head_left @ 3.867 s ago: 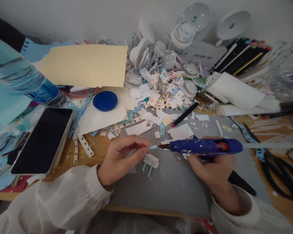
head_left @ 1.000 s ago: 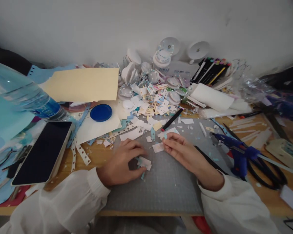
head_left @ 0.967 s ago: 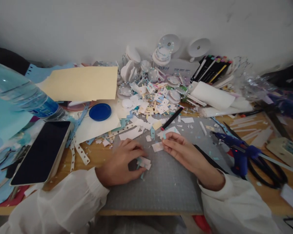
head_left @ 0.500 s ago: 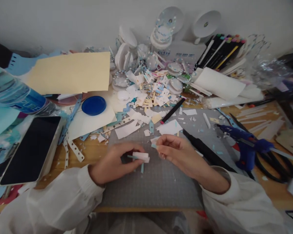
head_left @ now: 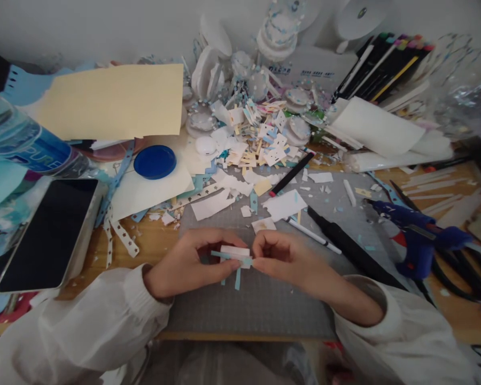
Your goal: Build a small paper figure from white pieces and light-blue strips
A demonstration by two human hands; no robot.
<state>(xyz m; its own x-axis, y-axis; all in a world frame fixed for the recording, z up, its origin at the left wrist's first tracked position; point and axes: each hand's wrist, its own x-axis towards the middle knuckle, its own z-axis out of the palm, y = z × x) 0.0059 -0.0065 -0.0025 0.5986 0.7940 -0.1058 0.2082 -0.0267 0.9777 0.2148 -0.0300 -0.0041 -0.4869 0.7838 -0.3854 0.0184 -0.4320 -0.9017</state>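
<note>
Over the grey cutting mat (head_left: 252, 315), my left hand (head_left: 192, 264) is closed on a small folded white paper piece (head_left: 234, 251) with narrow light-blue paper strips (head_left: 238, 279) on it. Two strips hang down below, and one lies across its front. My right hand (head_left: 288, 259) pinches a small light-blue paper bit (head_left: 247, 261) at the right end of the white piece, its fingertips close to my left thumb. Just beyond my right hand lie a white paper scrap (head_left: 264, 224) and a slim white pen (head_left: 312, 235).
A blue glue gun (head_left: 417, 230) and black-handled scissors (head_left: 460, 272) lie on the right. At left are a phone (head_left: 48, 235), a water bottle (head_left: 36, 144) and a blue lid (head_left: 155, 161). Cut paper pieces (head_left: 260, 139) are heaped at the back, near markers (head_left: 388, 67).
My right hand has moved left and down, bringing the light-blue bit against the white paper piece. The white scrap and pen are now uncovered. The whole view has shifted slightly.
</note>
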